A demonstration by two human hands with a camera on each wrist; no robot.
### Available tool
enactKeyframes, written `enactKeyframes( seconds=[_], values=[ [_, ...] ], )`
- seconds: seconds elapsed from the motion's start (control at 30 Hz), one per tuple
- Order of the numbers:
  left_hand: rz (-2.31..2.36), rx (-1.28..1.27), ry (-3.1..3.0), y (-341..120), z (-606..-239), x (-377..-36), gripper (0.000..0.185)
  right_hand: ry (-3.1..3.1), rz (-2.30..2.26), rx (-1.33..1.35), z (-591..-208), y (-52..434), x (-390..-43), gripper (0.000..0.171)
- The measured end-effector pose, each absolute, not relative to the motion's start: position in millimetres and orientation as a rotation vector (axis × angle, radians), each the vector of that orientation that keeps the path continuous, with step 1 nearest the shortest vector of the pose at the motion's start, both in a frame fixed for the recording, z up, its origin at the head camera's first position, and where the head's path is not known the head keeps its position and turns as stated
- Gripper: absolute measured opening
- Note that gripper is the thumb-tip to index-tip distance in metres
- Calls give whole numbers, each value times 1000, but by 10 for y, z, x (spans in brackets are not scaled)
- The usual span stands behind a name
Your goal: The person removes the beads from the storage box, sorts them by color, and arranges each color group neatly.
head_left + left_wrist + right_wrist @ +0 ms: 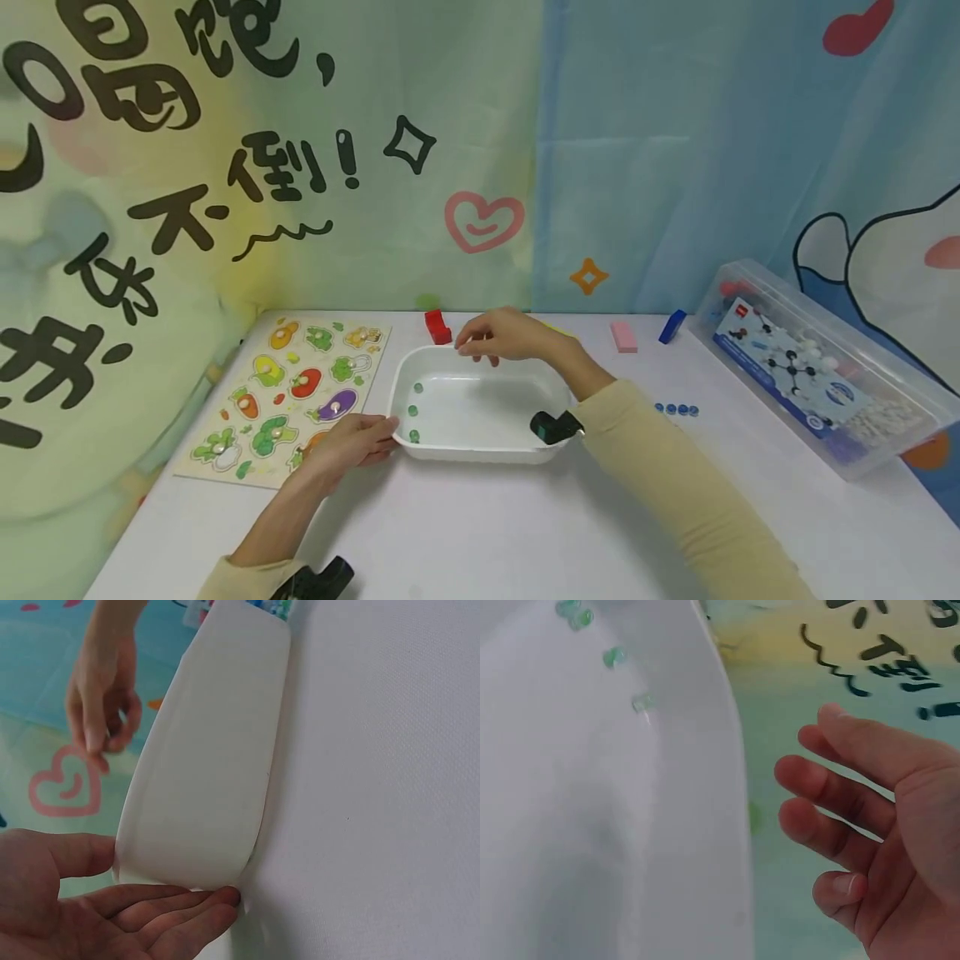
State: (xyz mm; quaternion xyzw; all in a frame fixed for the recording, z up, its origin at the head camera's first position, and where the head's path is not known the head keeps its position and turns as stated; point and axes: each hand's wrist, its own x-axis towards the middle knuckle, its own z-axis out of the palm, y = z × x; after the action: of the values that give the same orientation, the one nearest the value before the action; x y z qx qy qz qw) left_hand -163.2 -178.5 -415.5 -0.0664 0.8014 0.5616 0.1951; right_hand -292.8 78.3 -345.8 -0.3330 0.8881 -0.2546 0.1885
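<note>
A white tray [480, 417] sits on the table in front of me. My left hand [358, 442] grips its left end; in the left wrist view the thumb [86, 855] is at the rim and the fingers lie against the underside. Several small green translucent beads [413, 411] lie along the tray's left side, also visible in the right wrist view. Above the tray's far rim hovers my right hand [510, 335]. Its fingers [810, 776] are loosely bent, and nothing shows between them.
A vegetable puzzle board [288, 400] lies left of the tray. Behind stand a red block [438, 327], a pink block [623, 337] and a blue block [672, 326]. Several small blue pieces [682, 410] lie to the right, before a clear plastic box [817, 367].
</note>
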Motion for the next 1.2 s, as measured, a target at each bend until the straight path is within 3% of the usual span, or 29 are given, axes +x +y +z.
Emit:
enactKeyframes(
  seconds=[0.37, 1.2],
  values=[
    [1591, -195, 2230, -1785, -4172, -1611, 40, 2353, -496, -777, -3842, 93, -2981, 26],
    [1569, -192, 2257, -1772, -4156, -1639, 40, 2538, -466, -649, -4020, -170, -2988, 6]
  ],
)
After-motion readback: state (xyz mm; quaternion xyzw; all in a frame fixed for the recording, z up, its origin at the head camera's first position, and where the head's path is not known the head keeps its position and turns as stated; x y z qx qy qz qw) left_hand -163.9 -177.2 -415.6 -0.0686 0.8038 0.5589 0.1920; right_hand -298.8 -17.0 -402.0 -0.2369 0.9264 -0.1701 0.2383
